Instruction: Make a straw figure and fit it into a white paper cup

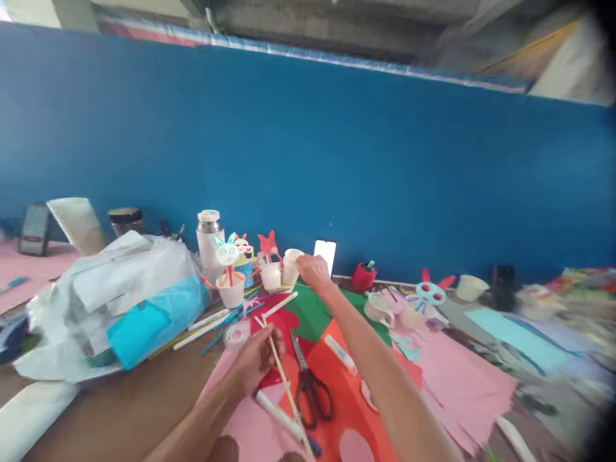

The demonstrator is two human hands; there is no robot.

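A blue wall (308, 154) stands behind the brown tabletop (163, 391). The fingers of your left hand (255, 359) seem closed on a thin pale stick (283, 372), which slopes down to the near side. It should be light and rather stiff, yet so thin that it can snap; a gentle pinch near the middle should suit it. At the far centre, the fingers of your right hand (315, 273) are at the side of a white cup (290, 266); whether they are clamped or apart, I cannot tell. The cup looks light and its wall easily dented, so take it around the side without squeezing. Between your arms, the scissors (303, 367) look the heaviest; their handles give the safe hold. Farther out, a rabbit-eared figure (227, 254) and a plastic bag (158, 263) are at left, and pink paper (462, 378) lies at right.
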